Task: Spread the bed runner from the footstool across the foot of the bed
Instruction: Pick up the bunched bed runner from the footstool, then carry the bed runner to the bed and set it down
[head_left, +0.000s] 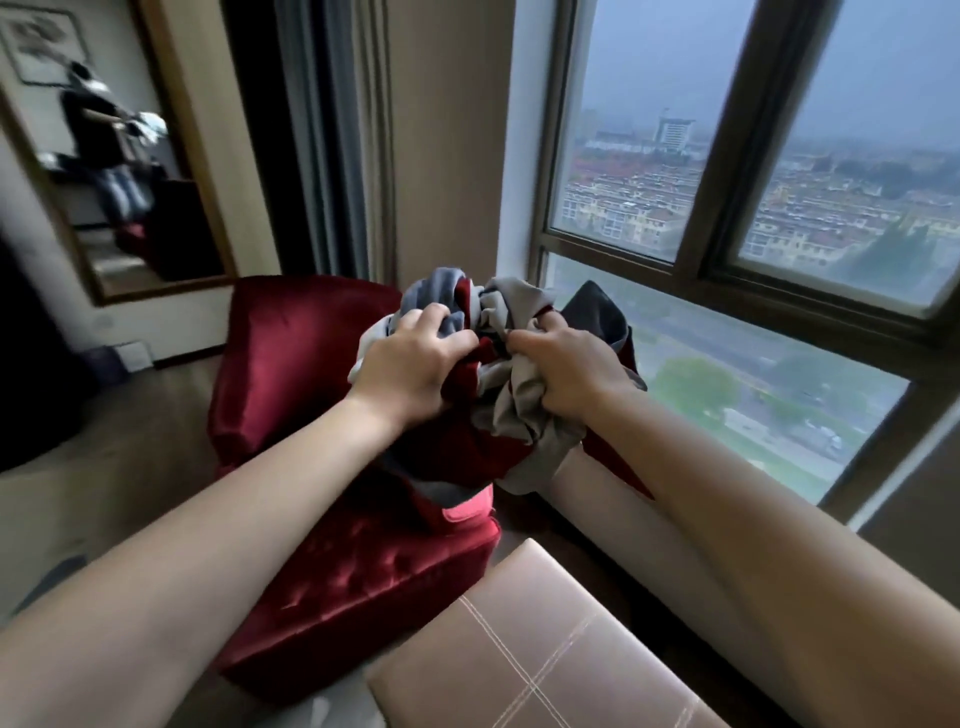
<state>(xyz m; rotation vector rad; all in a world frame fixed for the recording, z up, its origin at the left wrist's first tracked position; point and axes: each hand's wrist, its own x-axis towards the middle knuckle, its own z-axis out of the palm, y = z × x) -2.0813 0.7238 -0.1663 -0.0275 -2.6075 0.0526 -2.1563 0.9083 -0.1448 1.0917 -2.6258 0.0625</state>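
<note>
Crumpled matt grey-and-red cloth bed runner (498, 395), glossy tufted red velvet armchair (311, 364), smooth stitched beige leatherette footstool (545, 649)

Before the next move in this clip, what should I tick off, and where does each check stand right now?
1. Left hand grips the bed runner: ok.
2. Right hand grips it too: ok.
3. Runner free of the red armchair below: cannot tell, its hanging end comes close to the seat.
4. Runner opened out for spreading: not ok, bunched in a wad.
5. Bed in sight: not ok, the view faces the window.
</note>
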